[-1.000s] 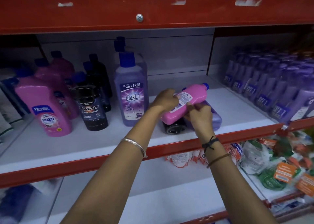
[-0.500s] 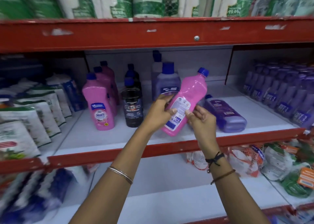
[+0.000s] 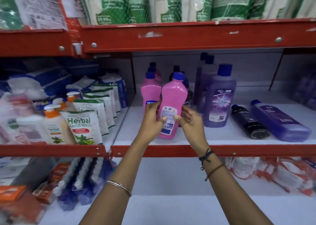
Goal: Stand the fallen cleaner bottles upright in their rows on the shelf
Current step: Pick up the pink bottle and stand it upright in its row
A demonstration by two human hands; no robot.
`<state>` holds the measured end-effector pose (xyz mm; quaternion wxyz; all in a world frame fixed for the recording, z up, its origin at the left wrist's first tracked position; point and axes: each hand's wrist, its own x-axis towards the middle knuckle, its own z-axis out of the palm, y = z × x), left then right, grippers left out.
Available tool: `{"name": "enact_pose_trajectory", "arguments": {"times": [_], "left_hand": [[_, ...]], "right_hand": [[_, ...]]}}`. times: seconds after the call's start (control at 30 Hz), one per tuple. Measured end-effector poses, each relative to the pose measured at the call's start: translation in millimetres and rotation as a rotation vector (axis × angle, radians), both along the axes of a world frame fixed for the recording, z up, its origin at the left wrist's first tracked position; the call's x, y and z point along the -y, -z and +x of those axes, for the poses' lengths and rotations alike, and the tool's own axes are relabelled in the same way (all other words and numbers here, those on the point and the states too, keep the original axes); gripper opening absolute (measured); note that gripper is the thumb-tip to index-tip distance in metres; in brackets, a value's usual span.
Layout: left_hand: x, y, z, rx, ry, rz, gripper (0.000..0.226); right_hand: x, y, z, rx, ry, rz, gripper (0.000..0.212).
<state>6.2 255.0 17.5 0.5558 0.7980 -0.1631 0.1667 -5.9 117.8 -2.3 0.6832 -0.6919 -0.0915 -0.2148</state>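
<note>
A pink cleaner bottle (image 3: 172, 98) with a blue cap stands upright near the front of the white shelf (image 3: 213, 137), its back label facing me. My left hand (image 3: 151, 120) and my right hand (image 3: 191, 118) grip it from both sides at label height. Behind it stands a row of pink bottles (image 3: 150, 89); dark bottles behind are mostly hidden. To the right a purple bottle (image 3: 219, 96) stands upright. A black bottle (image 3: 248, 120) and a purple bottle (image 3: 280, 122) lie on their sides at the right.
Herbal hand-wash pouches (image 3: 83, 124) and pump bottles (image 3: 54, 127) fill the left bay. Green refill packs (image 3: 171, 2) hang above the red beam (image 3: 188, 36). The red shelf lip (image 3: 248, 150) runs just below my wrists. Packets lie on the lower shelf.
The pink bottle went from lying on the fallen bottles, through a tilted lift, to upright in front of the pink row at the left. My view swung left and up.
</note>
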Motion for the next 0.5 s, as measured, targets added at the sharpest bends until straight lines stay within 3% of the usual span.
{"name": "enact_pose_trajectory", "arguments": {"times": [0.3, 0.5], "left_hand": [[-50.8, 29.4, 14.1, 0.009, -0.055, -0.067, 0.049], [-60.3, 40.8, 15.1, -0.005, 0.014, -0.186, 0.035]], "right_hand": [[-46.3, 18.1, 19.9, -0.004, -0.054, -0.077, 0.046], [-55.5, 26.4, 25.4, 0.025, 0.112, -0.076, 0.026]]}}
